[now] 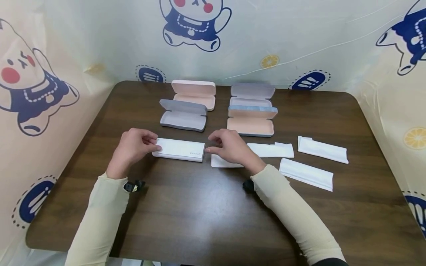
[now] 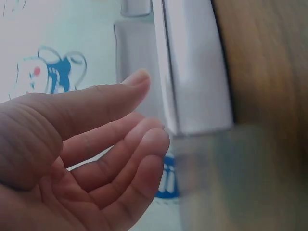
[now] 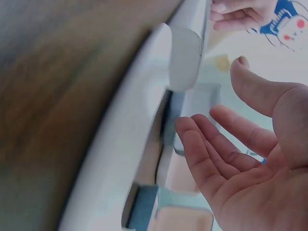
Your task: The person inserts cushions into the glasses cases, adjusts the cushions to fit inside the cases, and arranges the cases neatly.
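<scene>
the white case [image 1: 178, 148] lies left of centre in the head view, its lid down and small lettering near its right end, flat on the brown desk [image 1: 193, 207] between two bare hands. the left hand [image 1: 135, 147] is at the case's left end, its thumb apart from the loosely bent fingers; the left wrist view shows a clear gap between thumb and fingertips, and the fingertips come right up to a corner of the case, though whether they touch it i cannot tell. the right hand [image 1: 231, 147] is just beyond the case's right end, thumb and fingers apart and relaxed, gripping nothing; in the right wrist view its fingertips stand clear of the case. below and beside that hand, right of centre, lie folded white cloths, one [image 1: 226, 161] partly covered by the hand and another [image 1: 274, 150] just behind it, with two more, an upper cloth [image 1: 323, 149] and a lower cloth [image 1: 307, 174], further right. above the hands stand four cases with lids raised: a pink case [image 1: 194, 99] and a grey case [image 1: 183, 120] left of upper centre, a lilac-lined case [image 1: 251, 101] and a peach-lined case [image 1: 250, 126] right of it.
</scene>
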`<action>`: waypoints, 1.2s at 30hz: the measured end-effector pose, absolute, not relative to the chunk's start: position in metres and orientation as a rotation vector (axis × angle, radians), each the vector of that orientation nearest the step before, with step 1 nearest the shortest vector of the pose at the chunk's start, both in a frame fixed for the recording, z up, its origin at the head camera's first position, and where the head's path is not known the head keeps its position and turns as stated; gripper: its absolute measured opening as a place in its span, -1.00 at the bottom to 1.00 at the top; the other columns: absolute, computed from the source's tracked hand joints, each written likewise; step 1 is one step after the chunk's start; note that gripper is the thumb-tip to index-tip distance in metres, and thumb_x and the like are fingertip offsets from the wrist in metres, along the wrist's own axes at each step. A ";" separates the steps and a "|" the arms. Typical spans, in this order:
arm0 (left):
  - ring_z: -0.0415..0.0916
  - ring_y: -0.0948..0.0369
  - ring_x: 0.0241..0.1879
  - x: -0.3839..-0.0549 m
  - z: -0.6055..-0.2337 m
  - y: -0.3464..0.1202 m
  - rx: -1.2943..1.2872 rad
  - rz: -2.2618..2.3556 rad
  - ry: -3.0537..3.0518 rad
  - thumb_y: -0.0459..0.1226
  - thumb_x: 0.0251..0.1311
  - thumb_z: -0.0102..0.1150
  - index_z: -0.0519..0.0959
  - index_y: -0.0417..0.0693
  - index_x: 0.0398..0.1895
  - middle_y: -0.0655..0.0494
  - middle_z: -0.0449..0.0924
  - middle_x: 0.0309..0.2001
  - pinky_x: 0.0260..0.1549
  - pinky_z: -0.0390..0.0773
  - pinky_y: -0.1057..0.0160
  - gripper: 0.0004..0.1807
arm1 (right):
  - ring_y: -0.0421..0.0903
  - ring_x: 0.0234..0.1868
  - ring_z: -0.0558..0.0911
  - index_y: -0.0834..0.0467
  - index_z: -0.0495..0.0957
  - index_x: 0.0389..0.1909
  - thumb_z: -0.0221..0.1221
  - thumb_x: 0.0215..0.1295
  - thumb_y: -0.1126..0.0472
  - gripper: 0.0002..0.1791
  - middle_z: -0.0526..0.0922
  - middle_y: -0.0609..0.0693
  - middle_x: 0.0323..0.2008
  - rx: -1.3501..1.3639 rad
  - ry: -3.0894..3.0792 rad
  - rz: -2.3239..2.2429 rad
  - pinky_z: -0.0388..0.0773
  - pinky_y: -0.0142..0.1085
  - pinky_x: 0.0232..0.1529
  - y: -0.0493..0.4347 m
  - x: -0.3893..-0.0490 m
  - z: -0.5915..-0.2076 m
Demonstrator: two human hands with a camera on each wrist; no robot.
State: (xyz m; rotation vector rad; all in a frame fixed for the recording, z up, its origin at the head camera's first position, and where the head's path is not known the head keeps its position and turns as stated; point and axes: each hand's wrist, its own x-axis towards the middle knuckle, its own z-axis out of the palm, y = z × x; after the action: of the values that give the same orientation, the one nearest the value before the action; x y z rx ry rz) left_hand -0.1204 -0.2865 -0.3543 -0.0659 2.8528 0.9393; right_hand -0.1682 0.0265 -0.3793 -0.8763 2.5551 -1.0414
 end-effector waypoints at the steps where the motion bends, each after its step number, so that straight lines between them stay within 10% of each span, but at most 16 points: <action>1: 0.55 -0.03 -0.23 -0.121 -0.353 -0.282 -0.053 0.930 2.868 -0.28 0.12 0.50 0.69 -0.32 -0.03 -0.16 0.69 -0.20 -0.20 0.61 0.01 -0.62 | -0.06 -0.10 0.61 0.27 0.64 0.08 0.35 0.33 0.10 -0.59 0.67 0.10 -0.08 -0.861 2.551 -1.071 0.54 -0.18 -0.02 0.030 -0.168 -0.378; 24: 0.65 0.16 -0.27 -0.144 -0.346 -0.154 0.531 0.798 2.837 -0.31 0.04 0.53 0.73 -0.26 -0.12 0.02 0.73 -0.29 -0.15 0.58 0.09 -0.67 | -0.04 -0.26 0.60 0.24 0.67 -0.01 0.36 0.31 0.13 -0.67 0.68 0.00 -0.27 -0.455 2.688 -1.067 0.57 -0.17 -0.20 0.135 -0.156 -0.380; 31: 0.08 0.23 -0.59 -0.151 -0.357 -0.127 0.667 0.540 2.780 -0.37 -0.01 0.54 0.43 -0.10 -0.68 0.20 0.13 -0.68 -0.54 0.18 0.25 -0.61 | -0.03 -0.34 0.55 0.25 0.68 -0.04 0.37 0.30 0.14 -0.69 0.66 0.01 -0.33 -0.411 2.689 -1.023 0.53 -0.18 -0.29 0.150 -0.150 -0.386; 36: 0.25 0.20 -0.55 -0.156 -0.361 -0.116 0.653 0.407 2.736 -0.42 -0.10 0.57 0.63 -0.06 -0.56 0.16 0.43 -0.64 -0.55 0.38 0.24 -0.78 | -0.07 -0.44 0.52 0.24 0.68 -0.05 0.38 0.27 0.12 -0.67 0.64 -0.03 -0.41 -0.408 2.679 -0.969 0.49 -0.20 -0.36 0.148 -0.149 -0.389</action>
State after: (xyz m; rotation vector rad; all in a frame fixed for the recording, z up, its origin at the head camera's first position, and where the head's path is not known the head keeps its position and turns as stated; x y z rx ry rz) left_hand -0.1561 -0.1159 -0.3608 0.6531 2.7363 0.4071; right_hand -0.1488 0.1484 -0.3888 -0.4076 2.6788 -0.9688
